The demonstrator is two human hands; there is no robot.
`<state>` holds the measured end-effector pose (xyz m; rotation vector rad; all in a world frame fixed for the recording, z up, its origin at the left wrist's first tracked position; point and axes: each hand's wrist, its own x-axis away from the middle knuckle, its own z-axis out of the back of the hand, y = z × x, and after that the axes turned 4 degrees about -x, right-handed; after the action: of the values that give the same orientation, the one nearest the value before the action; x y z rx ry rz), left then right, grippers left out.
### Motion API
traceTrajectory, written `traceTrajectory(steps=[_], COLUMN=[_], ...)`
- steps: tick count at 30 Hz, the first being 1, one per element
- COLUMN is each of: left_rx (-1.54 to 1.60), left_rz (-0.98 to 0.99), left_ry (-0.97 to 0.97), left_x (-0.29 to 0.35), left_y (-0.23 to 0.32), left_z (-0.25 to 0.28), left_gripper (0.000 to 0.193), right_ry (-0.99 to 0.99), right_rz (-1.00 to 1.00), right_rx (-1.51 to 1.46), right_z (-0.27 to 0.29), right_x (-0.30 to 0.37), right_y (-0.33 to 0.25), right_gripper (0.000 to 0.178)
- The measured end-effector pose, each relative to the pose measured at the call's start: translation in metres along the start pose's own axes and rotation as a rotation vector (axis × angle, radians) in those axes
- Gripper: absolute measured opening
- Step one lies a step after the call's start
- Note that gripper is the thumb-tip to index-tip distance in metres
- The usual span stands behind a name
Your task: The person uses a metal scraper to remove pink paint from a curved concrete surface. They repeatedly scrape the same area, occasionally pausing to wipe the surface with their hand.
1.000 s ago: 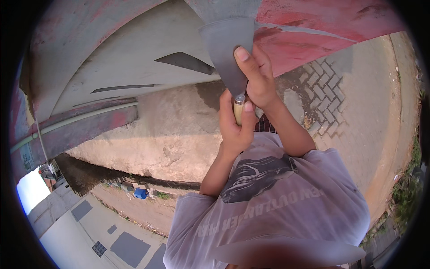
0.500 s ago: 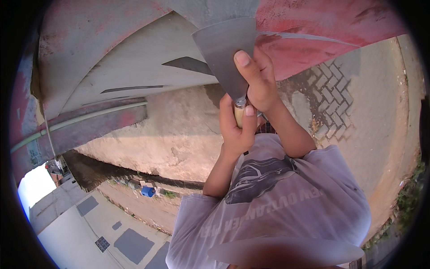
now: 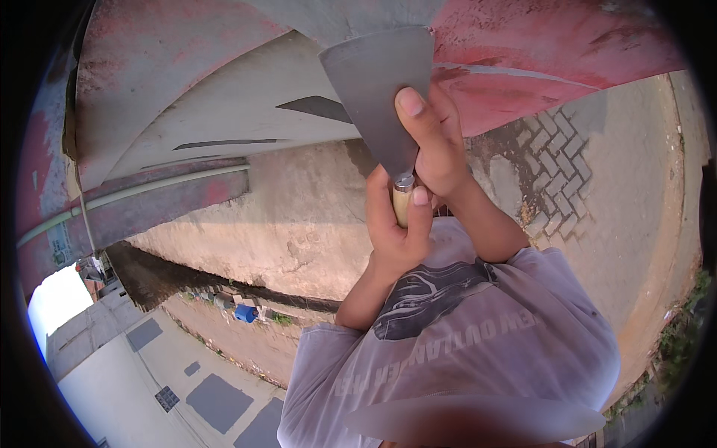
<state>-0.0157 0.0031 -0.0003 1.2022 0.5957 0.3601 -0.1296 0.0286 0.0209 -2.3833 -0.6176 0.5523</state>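
A wide putty knife (image 3: 377, 97) with a grey metal blade and a pale wooden handle is held upright in front of me, blade end up. My left hand (image 3: 396, 237) is wrapped round the handle, its thumb lying along the wood just below the metal collar. My right hand (image 3: 442, 153) grips the blade's right edge, thumb flat on the face of the blade and the other fingers partly hidden behind it. The blade's broad end overlaps a wall (image 3: 508, 56) painted grey and red; I cannot tell whether it touches.
Paving blocks (image 3: 553, 164) lie in the ground at right, beside a worn concrete surface (image 3: 261, 231). A pale pipe (image 3: 149, 189) runs along a low wall at left. Farther off at lower left stand a blue container (image 3: 245, 313) and a pale building (image 3: 127, 388).
Both hands and the putty knife sit very slightly lower in view, and the background has shifted a little. The grip on handle and blade stays the same.
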Motion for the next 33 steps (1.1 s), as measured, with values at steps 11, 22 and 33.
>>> traceTrajectory(steps=[11,22,33], left_rx=[0.106,0.149,0.100], left_rz=[-0.020,0.063,-0.048], left_ry=[-0.017,-0.058,-0.076], left_x=[-0.004,-0.002,-0.003], left_y=[0.017,0.019,0.022], left_z=[0.000,0.005,0.001], left_gripper=[0.044,0.042,0.043], right_ry=[0.051,0.069,0.017], right_rz=[-0.005,0.000,-0.004], right_rx=[0.017,0.062,0.062], right_z=[-0.012,-0.014,-0.007], right_x=[-0.002,-0.001,0.002], right_y=[-0.013,-0.012,-0.011], right_gripper=[0.028,0.031,0.031])
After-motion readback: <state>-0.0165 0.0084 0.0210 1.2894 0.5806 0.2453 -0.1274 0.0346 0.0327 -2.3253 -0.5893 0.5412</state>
